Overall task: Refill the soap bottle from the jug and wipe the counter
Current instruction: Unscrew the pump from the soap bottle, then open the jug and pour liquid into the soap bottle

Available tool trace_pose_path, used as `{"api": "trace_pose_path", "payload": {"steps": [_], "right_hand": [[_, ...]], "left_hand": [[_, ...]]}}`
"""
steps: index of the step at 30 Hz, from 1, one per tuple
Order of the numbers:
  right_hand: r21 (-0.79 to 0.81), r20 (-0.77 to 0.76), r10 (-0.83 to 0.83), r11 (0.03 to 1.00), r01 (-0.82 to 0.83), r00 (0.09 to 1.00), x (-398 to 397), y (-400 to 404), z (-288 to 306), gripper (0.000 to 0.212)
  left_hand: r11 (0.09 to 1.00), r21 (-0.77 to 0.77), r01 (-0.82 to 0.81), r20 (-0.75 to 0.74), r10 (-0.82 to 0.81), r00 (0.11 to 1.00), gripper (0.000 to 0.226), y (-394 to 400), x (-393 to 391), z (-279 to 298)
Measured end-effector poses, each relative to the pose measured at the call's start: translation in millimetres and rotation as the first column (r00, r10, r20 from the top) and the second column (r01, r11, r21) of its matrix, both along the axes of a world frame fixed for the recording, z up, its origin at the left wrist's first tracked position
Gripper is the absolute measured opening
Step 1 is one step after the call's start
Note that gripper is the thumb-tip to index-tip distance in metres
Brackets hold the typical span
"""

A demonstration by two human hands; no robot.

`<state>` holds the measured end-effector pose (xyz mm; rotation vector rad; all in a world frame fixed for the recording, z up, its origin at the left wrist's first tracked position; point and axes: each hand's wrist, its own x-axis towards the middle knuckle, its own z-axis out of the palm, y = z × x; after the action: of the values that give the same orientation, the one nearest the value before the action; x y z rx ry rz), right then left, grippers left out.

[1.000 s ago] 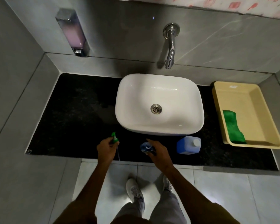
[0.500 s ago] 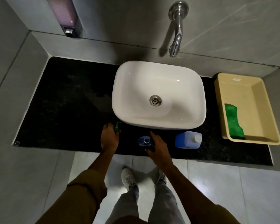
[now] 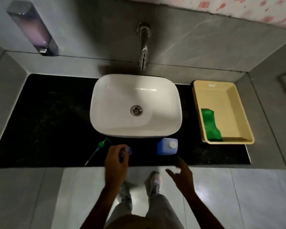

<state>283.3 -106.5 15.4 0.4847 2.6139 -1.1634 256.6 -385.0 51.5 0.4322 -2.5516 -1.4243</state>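
The black tabletop carried a white basin, with the pump head lying detached near the front edge. The left hand held the opened soap bottle, while the right hand hung empty, fingers spread, short of the capped blue jug. Pouring and wiping appeared outstanding; the green cloth lay untouched in the yellow tray, and nothing obstructed the reach.

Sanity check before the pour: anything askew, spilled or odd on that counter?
One oddity: the green pump head lies flat on the black counter, its tube trailing to the front edge, off the soap bottle the left hand holds. No spill visible. The jug is still capped.
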Motion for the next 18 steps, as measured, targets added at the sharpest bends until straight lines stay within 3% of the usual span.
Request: {"api": "trace_pose_path", "payload": {"steps": [3, 6, 9, 11, 15, 18], "right_hand": [[-0.100, -0.064, 0.104, 0.989, -0.110, 0.993, -49.3, 8.4, 23.0, 0.097], [-0.185, -0.103, 0.206, 0.957, -0.222, 0.973, -78.1, 8.7, 39.7, 0.081], [-0.169, -0.083, 0.238, 0.954, -0.249, 0.968, -82.5, 13.7, 46.0, 0.067], [-0.175, -0.056, 0.250, 0.951, -0.256, 0.967, -85.9, 19.9, 45.8, 0.066], [-0.214, 0.099, 0.372, 0.914, -0.345, 0.923, -99.5, 25.5, 45.2, 0.056], [-0.212, 0.032, 0.370, 0.910, -0.356, 0.928, -97.8, 29.6, 45.3, 0.055]], "left_hand": [[0.943, -0.045, 0.329, 0.054, -0.326, 0.944, 0.030, 67.8, -24.6, 16.5], [0.847, -0.127, 0.516, 0.159, -0.496, 0.853, 0.052, 120.9, -48.7, 19.4], [0.790, -0.167, 0.590, 0.235, -0.549, 0.802, 0.043, 146.3, -63.7, 13.0], [0.781, -0.195, 0.593, 0.264, -0.540, 0.799, 0.037, 153.5, -66.6, 9.3], [0.848, -0.219, 0.483, 0.286, -0.417, 0.863, 0.034, 160.0, -63.4, 6.2], [0.910, -0.220, 0.351, 0.282, -0.285, 0.916, 0.032, 166.5, -61.7, 9.0]]}}
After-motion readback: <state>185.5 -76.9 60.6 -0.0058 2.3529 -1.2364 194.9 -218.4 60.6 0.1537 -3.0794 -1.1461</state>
